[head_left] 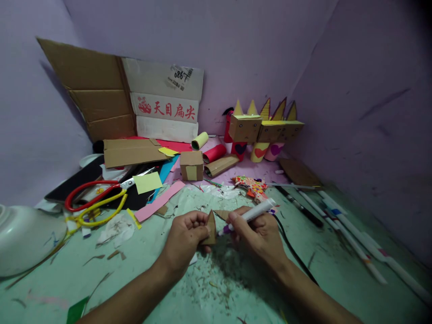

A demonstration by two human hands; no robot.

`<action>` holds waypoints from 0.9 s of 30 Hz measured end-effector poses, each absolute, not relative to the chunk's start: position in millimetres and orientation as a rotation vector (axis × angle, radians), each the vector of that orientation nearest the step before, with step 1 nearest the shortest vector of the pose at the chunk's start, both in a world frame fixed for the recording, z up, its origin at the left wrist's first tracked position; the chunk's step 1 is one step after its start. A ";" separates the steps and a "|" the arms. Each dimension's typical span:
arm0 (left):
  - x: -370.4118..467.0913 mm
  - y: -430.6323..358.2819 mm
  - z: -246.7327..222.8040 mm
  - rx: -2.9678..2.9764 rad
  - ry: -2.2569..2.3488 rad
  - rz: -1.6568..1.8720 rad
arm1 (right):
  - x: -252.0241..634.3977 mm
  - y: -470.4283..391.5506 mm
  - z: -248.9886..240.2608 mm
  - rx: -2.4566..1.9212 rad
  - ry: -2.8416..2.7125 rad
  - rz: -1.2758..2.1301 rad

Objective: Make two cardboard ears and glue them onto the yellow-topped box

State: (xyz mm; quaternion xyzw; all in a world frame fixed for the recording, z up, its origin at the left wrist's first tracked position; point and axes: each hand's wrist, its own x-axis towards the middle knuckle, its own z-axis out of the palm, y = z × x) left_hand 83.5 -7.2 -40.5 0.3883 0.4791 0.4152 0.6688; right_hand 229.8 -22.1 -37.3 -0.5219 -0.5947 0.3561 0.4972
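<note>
My left hand pinches a small pointed piece of brown cardboard upright, its tip facing up. In my right hand is a white marker, its purple tip close to the right edge of that piece; whether they touch I cannot tell. A second brown cardboard piece shows behind, near the fingers of my right hand. Beyond the hands stands a small cardboard box with a pale yellow patch on its front. A flower-patterned glue gun lies behind my right hand.
Scissors with red and yellow handles and a pink paper strip lie left. Cardboard-headed figures with pointed ears stand at the back. White sticks lie right, and a black cord runs beside my right arm. A white container sits far left.
</note>
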 end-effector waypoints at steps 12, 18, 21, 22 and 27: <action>83.0 -6.5 -40.5 0.870 1.082 0.941 | 231.8 -22.0 -36.4 -1.205 -1.514 0.906; 83.1 -6.7 -38.2 0.881 1.088 0.931 | 230.9 -21.5 -38.4 -1.199 -1.563 0.884; 83.2 -7.1 -38.7 0.875 1.085 0.934 | 231.9 -21.9 -37.6 -1.213 -1.543 0.958; 83.1 -7.2 -39.1 0.874 1.085 0.935 | 232.5 -21.8 -36.1 -1.230 -1.496 1.001; 82.7 -6.6 -39.4 0.872 1.092 0.921 | 238.0 -17.6 -26.6 -1.242 -1.159 1.132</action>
